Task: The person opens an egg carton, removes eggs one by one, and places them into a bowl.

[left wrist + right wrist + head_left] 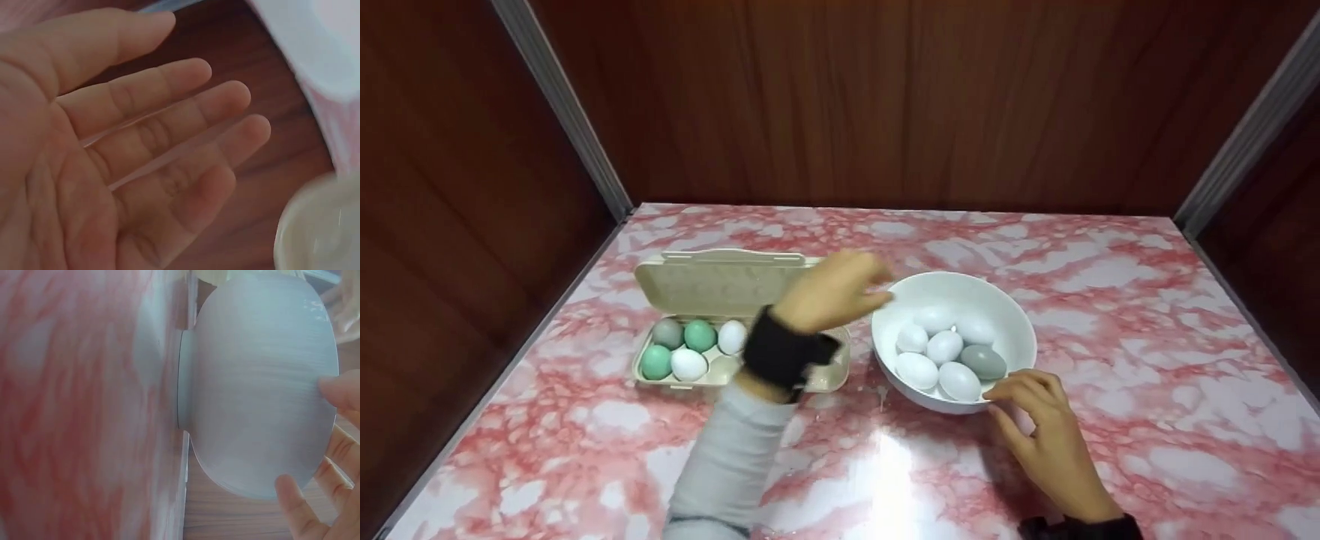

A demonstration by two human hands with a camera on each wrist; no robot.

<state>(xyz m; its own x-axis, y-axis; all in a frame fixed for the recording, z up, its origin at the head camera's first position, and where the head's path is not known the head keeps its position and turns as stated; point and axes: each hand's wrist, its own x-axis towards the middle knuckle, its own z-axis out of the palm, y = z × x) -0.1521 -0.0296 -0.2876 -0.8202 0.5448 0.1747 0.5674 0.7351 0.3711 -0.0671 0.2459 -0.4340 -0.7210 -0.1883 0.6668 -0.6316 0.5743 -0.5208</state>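
Observation:
My left hand [840,289] is in the air between the egg carton [712,289] and the white bowl [1012,315], near the bowl's left rim. In the left wrist view its fingers [152,132] are loosely extended and the palm holds nothing. At the bowl's front right, my right hand [1046,435] holds the rim, its thumb [337,389] against the outer wall. Inside the bowl lie several white eggs [945,346] and a grey egg [984,363]. The open carton's left cups hold a grey egg [667,332], two green eggs [700,336] and two white eggs [688,365].
My left forearm and black wrist strap [780,352] cover part of the carton's right half. The red-and-white marbled table [1147,330] carries everything. Brown wood-grain panels [885,105] with grey metal posts [562,97] enclose the back and sides.

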